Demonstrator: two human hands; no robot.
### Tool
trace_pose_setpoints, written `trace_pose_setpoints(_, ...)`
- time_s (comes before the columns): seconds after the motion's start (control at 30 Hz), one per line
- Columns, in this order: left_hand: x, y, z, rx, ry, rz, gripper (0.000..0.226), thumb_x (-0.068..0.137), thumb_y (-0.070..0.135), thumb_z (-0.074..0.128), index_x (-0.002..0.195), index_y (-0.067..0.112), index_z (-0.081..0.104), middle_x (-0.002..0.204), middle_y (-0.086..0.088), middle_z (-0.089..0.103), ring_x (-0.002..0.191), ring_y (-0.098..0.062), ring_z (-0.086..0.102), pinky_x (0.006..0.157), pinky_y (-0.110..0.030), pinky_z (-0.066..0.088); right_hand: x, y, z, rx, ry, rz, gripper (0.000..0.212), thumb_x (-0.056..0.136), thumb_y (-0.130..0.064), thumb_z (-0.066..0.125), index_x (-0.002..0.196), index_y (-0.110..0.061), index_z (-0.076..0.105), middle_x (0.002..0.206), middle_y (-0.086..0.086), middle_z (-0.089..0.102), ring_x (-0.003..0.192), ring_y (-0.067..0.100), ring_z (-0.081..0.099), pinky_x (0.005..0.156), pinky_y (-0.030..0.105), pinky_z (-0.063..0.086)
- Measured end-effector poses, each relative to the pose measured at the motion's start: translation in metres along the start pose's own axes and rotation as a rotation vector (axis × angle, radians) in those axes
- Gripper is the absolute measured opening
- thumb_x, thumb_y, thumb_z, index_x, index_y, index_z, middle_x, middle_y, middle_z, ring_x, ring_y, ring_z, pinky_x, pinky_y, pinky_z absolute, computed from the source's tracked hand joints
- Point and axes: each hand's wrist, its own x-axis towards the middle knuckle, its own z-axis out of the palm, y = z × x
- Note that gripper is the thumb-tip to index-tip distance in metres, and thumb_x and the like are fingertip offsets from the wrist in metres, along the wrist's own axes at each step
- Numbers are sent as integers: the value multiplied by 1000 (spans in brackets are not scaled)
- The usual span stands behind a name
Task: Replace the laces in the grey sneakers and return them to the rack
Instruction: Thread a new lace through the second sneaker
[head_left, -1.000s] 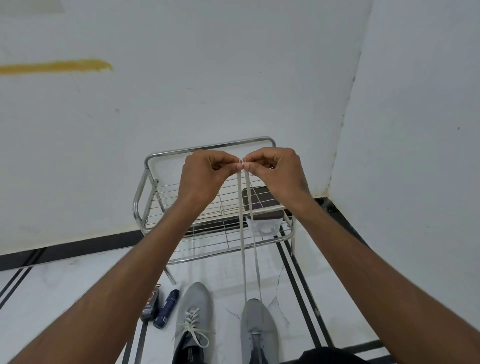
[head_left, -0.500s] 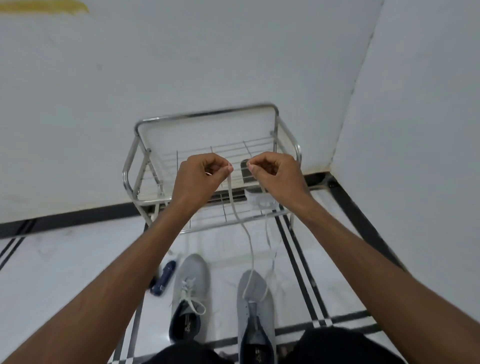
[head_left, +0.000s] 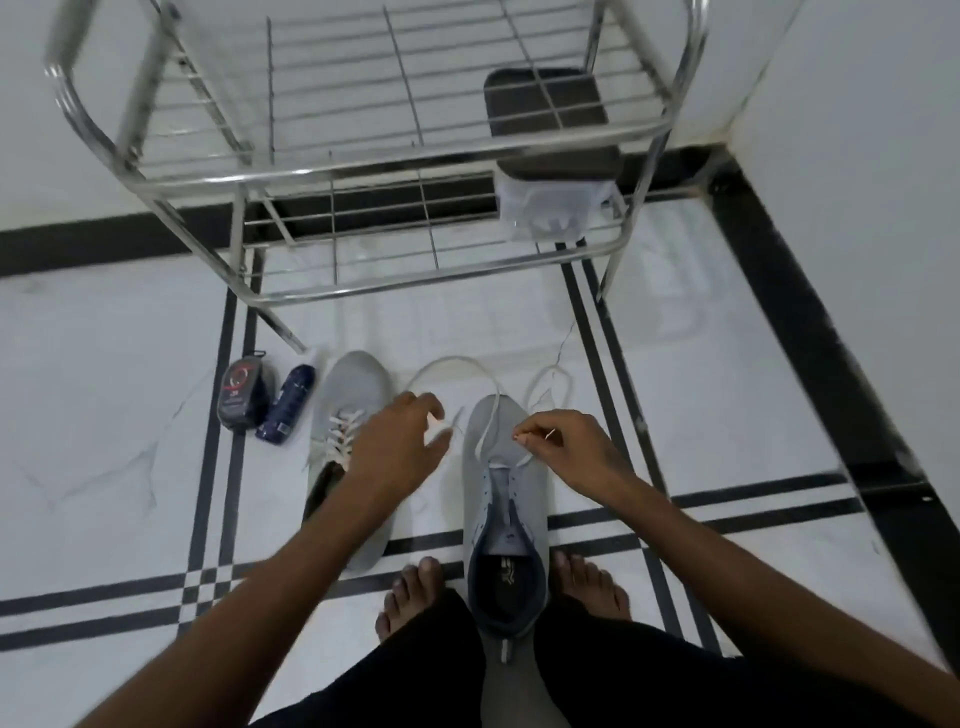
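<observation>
1. Grey fabric covers both sneakers on the white marble floor (head_left: 130, 364): the left sneaker (head_left: 353, 395) is already laced in white, and the right sneaker (head_left: 506, 499) stands between the person's bare feet with its tongue open.
2. A white lace (head_left: 452, 361) runs through the lowest eyelets of the right sneaker and loops out over the floor past its toe, one loop to the left and another to the right.
3. The right hand (head_left: 569, 441) hovers over the right sneaker's toe area, thumb and forefinger pinching one end of the lace.
4. The left hand (head_left: 400, 441) lies between the two sneakers with fingers spread and loosely bent; the other lace end sits at its fingertips (motion blur here), and it seems not to be gripped.
5. The chrome wire rack (head_left: 363, 176) stands beyond the sneakers against the wall, apart from them.
6. On the rack's right side lie a dark flat item (head_left: 545, 98) and, below it, a clear plastic bag (head_left: 550, 213).
7. A dark shoe-polish pack (head_left: 241, 395) and a blue tube (head_left: 288, 402) rest on the floor just left of the left sneaker, touching each other.
</observation>
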Motion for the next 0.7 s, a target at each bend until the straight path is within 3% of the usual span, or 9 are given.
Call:
trace_pose_setpoints(0.13, -16, 9, 60, -78, -206, -63, 47, 79, 56, 68, 112, 24, 60, 99, 6, 60, 92, -17, 61, 76, -30, 45, 4, 26, 35, 47, -23, 63, 8, 86, -12, 75, 92, -18, 77, 84, -12, 72, 80, 3, 66, 74, 18, 51)
trace_pose_setpoints(0.27, -19, 9, 84, -171, -164, -174, 44, 74, 46, 74, 109, 21, 66, 100, 4, 69, 90, -17, 67, 79, -30, 51, 2, 38, 63, 69, 33, 103, 25, 79, -14, 81, 76, -33, 65, 69, -17, 66, 63, -4, 61, 62, 14, 49)
trace_pose_setpoints(0.4, -19, 2, 82, -322, -151, -244, 31, 77, 34, 72, 107, 24, 70, 98, 12, 71, 80, -4, 69, 76, -24, 53, 2, 35, 71, 36, 74, 46, 28, 83, -16, 75, 81, -33, 52, 71, -9, 65, 65, 9, 62, 63, 31, 55)
trace_pose_setpoints(0.5, -21, -1, 82, -366, -146, -237, 29, 78, 31, 71, 106, 28, 72, 96, 16, 71, 71, 10, 65, 70, -15, 50, 5, 31, 73, 31, 120, 64, 34, 84, -17, 75, 81, -34, 46, 71, -10, 65, 63, 8, 61, 61, 34, 55)
trace_pose_setpoints(0.6, -22, -2, 83, -391, -134, -229, 30, 77, 32, 70, 106, 31, 73, 91, 22, 69, 70, 15, 63, 64, -2, 41, 6, 32, 74, 90, 147, 97, 33, 84, -17, 74, 80, -28, 42, 74, -3, 64, 66, 18, 61, 64, 41, 54)
trace_pose_setpoints(0.7, -21, -1, 83, -401, -124, -225, 31, 78, 34, 69, 109, 33, 73, 94, 23, 70, 72, 14, 64, 68, -4, 43, 5, 32, 74, 150, 159, 123, 33, 85, -14, 73, 80, -24, 41, 77, 1, 63, 73, 23, 63, 71, 45, 55)
